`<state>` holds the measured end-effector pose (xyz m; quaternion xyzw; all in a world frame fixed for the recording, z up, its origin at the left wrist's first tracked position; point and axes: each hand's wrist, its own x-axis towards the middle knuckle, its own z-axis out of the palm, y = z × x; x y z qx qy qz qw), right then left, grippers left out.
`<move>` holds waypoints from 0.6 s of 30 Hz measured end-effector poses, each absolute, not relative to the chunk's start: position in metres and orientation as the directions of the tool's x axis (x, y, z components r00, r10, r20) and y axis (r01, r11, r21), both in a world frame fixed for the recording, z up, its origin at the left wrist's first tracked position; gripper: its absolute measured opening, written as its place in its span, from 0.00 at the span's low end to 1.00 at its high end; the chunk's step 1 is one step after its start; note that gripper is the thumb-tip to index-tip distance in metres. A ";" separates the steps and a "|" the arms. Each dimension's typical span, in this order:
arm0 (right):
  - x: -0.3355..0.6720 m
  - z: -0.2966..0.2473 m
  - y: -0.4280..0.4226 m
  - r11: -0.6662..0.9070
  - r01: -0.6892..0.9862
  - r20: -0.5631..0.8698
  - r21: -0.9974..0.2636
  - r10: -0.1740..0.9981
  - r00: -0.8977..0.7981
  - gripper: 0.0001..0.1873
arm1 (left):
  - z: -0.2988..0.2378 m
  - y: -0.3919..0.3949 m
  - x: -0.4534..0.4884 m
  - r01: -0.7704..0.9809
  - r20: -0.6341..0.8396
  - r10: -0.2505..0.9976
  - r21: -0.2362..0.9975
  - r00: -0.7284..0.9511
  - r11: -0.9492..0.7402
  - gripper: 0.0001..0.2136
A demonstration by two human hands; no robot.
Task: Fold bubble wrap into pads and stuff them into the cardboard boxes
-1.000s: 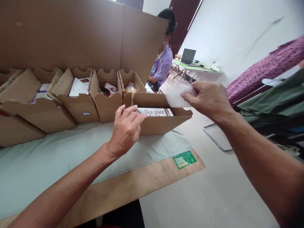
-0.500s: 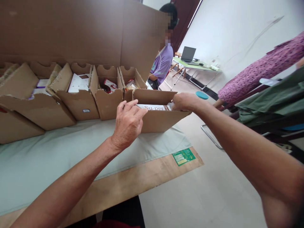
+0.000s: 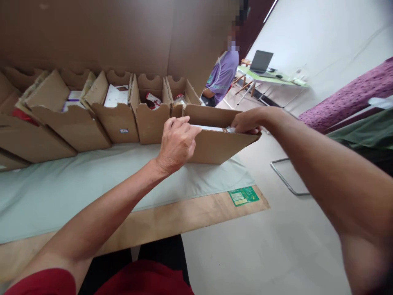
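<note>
On cloth's (image 3: 101, 172) right end, cardboard box (image 3: 219, 148): I judge light, stiff; hold by rim. Left hand (image 3: 178, 141): fingers over near rim, clasp uncertain. Right hand (image 3: 247, 120): inside box, grip hidden; cannot tell. Pale plastic (image 3: 230, 129), beside it: probably soft, slippery; pinch.

Soft, fairly bright light washes the white wall (image 3: 322, 24) and pale floor (image 3: 260, 254); the tall cardboard panel (image 3: 92, 37) is dimmer, with hazy glare along its top. The boxes (image 3: 152, 128) are shaded inside. Wide-angle distortion stretches the right arm (image 3: 310, 180), blurred toward the corner.
</note>
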<state>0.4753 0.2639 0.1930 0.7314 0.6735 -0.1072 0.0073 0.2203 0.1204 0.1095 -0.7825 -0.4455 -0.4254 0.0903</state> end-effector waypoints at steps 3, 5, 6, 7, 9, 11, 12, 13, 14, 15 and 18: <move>0.471 0.190 0.263 -0.095 0.996 -0.372 -0.003 0.924 0.087 0.20 | 0.109 0.123 0.221 0.789 0.731 0.641 0.242 0.235 -0.565 0.16; 0.468 0.189 0.263 -0.083 0.996 -0.410 0.032 0.908 0.088 0.21 | 0.108 0.125 0.222 0.788 0.719 0.655 0.257 0.231 -0.559 0.17; 0.467 0.190 0.262 -0.079 0.996 -0.419 0.039 0.904 0.089 0.21 | 0.108 0.126 0.223 0.787 0.714 0.662 0.264 0.229 -0.557 0.17; 0.467 0.193 0.261 -0.079 0.996 -0.427 0.043 0.900 0.090 0.21 | 0.108 0.127 0.223 0.786 0.709 0.667 0.271 0.227 -0.555 0.17; 0.469 0.205 0.252 -0.078 0.996 -0.400 0.037 0.912 0.087 0.23 | 0.108 0.127 0.222 0.780 0.705 0.670 0.277 0.231 -0.561 0.17; 0.479 0.219 0.231 -0.050 0.999 -0.223 -0.014 0.974 0.046 0.26 | 0.107 0.124 0.219 0.754 0.719 0.653 0.287 0.239 -0.592 0.17; 0.487 0.224 0.217 -0.026 0.998 -0.058 -0.059 0.998 0.022 0.26 | 0.106 0.121 0.217 0.730 0.731 0.640 0.300 0.238 -0.614 0.18; 0.497 0.224 0.200 0.012 0.993 0.139 -0.122 0.990 0.005 0.26 | 0.102 0.119 0.215 0.701 0.742 0.631 0.325 0.228 -0.635 0.21; 0.508 0.221 0.183 0.048 0.981 0.339 -0.190 0.941 0.019 0.23 | 0.097 0.117 0.212 0.667 0.749 0.630 0.363 0.207 -0.651 0.24; 0.520 0.212 0.166 0.061 0.955 0.480 -0.290 0.872 0.090 0.20 | 0.091 0.116 0.210 0.628 0.746 0.642 0.417 0.177 -0.657 0.28; 0.551 0.162 0.136 0.174 0.713 0.501 -0.680 0.820 0.277 0.21 | 0.066 0.125 0.210 0.483 0.648 0.758 0.642 0.074 -0.596 0.40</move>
